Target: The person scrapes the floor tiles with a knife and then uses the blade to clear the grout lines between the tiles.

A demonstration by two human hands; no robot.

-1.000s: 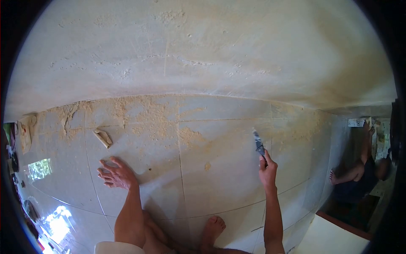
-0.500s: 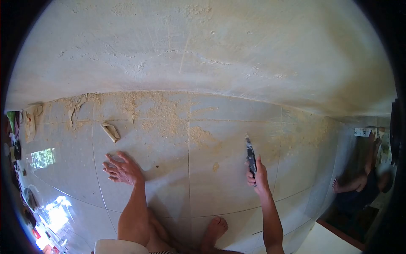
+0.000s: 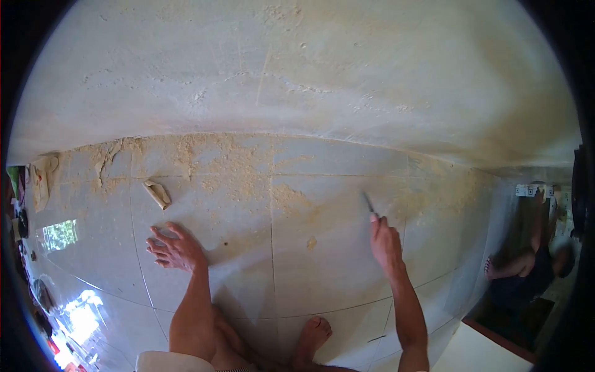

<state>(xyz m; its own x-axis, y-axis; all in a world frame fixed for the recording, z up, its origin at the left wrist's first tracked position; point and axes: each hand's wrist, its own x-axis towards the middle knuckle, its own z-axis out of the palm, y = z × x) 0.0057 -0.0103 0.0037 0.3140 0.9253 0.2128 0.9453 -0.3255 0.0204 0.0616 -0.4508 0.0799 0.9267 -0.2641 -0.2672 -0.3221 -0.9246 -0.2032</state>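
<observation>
My right hand (image 3: 386, 246) is wrapped round a narrow scraper (image 3: 369, 203), its slim dark blade pointing up toward the wall and slightly blurred. The hand hides most of the handle. Below the blade lies the tiled floor (image 3: 334, 248). On the left, my left hand (image 3: 178, 249) is empty with fingers spread, low over the tiles. Just beyond its fingertips is a folded piece of brown paper (image 3: 157, 194). Beige flakes and dust (image 3: 232, 164) cover the floor along the foot of the wall.
The pale wall (image 3: 297, 68) has rough, flaking patches. Torn brown paper (image 3: 41, 183) lies at the far left, with assorted items along that edge. My bare foot (image 3: 315, 333) is on the tiles. Another person (image 3: 527, 273) sits at the right, an arm raised toward the wall.
My right hand has turned over, back of the hand now up, and shifted slightly right with the scraper. My left hand stays spread in about the same place.
</observation>
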